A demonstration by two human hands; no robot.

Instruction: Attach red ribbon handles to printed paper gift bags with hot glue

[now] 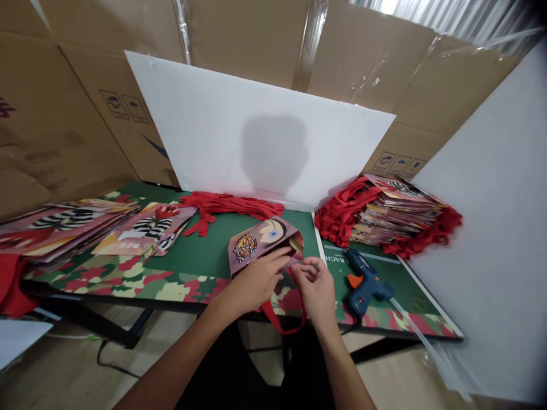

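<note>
A printed paper bag (243, 250) with a butterfly and part of a painted face lies near the table's front edge, its open mouth toward the right. My left hand (262, 278) grips the bag at the mouth, the fingers lying over its side. Just right of that mouth, my right hand (317, 287) pinches a red ribbon (277, 326), which loops down over the table edge between both hands. Whether the ribbon's ends are fixed to the bag is hidden by my fingers. A blue glue gun (363, 279) with an orange trigger lies right of my right hand.
Flat printed bags (64, 225) lie in piles at left. Loose red ribbons (231, 204) lie at the back. A stack of bags with red handles (397, 210) stands at right. A white board (205, 125) leans against cardboard (252, 34). Clear glue sticks (427, 341) extend beyond the table.
</note>
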